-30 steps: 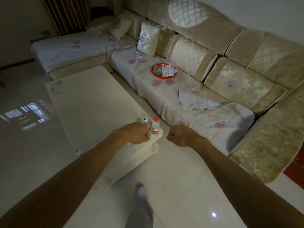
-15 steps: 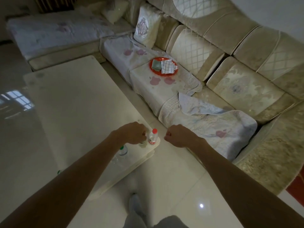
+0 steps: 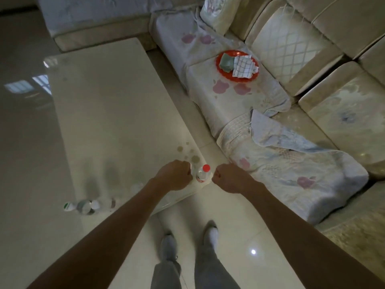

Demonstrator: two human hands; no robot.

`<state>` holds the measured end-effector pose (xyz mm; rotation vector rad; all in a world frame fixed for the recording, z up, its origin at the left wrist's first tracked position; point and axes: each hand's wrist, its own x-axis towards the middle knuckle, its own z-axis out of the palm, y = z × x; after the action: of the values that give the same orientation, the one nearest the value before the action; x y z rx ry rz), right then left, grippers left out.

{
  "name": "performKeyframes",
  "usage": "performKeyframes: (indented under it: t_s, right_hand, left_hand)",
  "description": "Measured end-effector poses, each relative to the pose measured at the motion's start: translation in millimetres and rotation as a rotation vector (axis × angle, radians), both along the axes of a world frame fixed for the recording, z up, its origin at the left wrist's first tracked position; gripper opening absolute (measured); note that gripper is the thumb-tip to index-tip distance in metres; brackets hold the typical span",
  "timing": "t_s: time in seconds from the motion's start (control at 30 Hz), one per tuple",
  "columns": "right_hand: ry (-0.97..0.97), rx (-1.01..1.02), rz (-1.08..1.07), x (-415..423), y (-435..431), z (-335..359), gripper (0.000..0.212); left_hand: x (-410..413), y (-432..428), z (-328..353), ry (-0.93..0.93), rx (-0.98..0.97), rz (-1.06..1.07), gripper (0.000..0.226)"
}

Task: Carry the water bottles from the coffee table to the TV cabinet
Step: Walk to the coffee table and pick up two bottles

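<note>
A small clear water bottle with a red cap [image 3: 203, 174] stands upright at the near right corner of the pale glossy coffee table [image 3: 116, 122]. My left hand [image 3: 174, 177] is curled just left of it, fingers closed against a second clear bottle [image 3: 191, 166]. Only a pale sliver of that bottle shows; its cap is hidden. My right hand [image 3: 228, 177] is a closed fist just right of the red-capped bottle, a narrow gap away, holding nothing. More bottles [image 3: 82, 206] show blurred at the table's near left edge. The TV cabinet is out of view.
A beige corner sofa [image 3: 312, 84] with a flowered cover runs along the right and back. A red plate [image 3: 237, 66] with folded cloths lies on its seat. A narrow strip of tiled floor [image 3: 229, 236] separates table and sofa; my feet stand at the table's corner.
I have stepped closer and the view has tilted down over the table corner. Both hands stay beside the red-capped bottle, and the right fist has closed in on it.
</note>
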<state>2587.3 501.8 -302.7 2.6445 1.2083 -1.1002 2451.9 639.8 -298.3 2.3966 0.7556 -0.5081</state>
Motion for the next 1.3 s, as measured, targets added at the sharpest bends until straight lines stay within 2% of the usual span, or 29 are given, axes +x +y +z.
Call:
performKeyframes:
  t_s: [0.17,0.37,0.47,0.6,0.7,0.87,1.03,1.3]
  right_hand:
    - [0.036,0.000,-0.006,18,0,-56,0.024]
    - [0.106,0.104,-0.163,29,3,-139,0.038]
    - [0.121,0.152,-0.239,33,6,-184,0.053]
    - [0.154,0.249,-0.308,34,6,-230,0.073]
    - [0.185,0.321,-0.349,31,5,-267,0.079]
    - [0.198,0.442,-0.409,31,5,-310,0.079]
    - [0.286,0.513,-0.492,34,6,-332,0.075]
    - [0.232,0.539,-0.481,34,11,-338,0.067]
  left_hand:
    - [11,-7,-60,0.035,-0.056,0.149,0.027]
    - [17,-24,-155,0.099,-0.111,0.373,0.024]
    - [19,-27,-202,0.091,-0.163,0.543,0.026]
    - [15,-25,-254,-0.025,-0.200,0.721,0.050]
    - [14,-22,-292,-0.090,-0.243,0.795,0.075]
    - [18,-19,-335,-0.211,-0.256,0.763,0.097]
    - [31,-14,-351,-0.328,-0.236,0.698,0.090]
    - [44,-6,-361,-0.432,-0.225,0.793,0.074]
